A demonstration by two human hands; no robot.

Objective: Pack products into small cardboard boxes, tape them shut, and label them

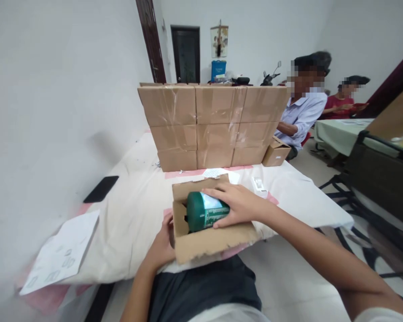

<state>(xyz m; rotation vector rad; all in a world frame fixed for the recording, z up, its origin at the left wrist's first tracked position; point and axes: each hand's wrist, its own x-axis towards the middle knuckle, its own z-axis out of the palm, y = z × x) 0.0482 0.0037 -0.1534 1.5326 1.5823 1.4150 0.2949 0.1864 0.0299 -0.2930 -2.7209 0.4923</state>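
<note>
A cardboard box [215,243] lies in front of me with its flaps spread at the table's near edge. In its opening is a green cylindrical container [195,211] with a printed label, lying on its side. My right hand [233,203] is wrapped over the container's right end, thumb below and fingers above. Against the box's left end, my left hand [164,241] grips the cardboard wall, its fingertips partly hidden behind the box. How deep the container sits in the box I cannot tell.
Stacked taped cartons [218,127] form a wall across the table's far side. A smaller box [276,152] stands at their right. A black phone-like slab [101,189], paper sheets [62,250] and a white tape dispenser [259,186] lie around. Two people sit farther right.
</note>
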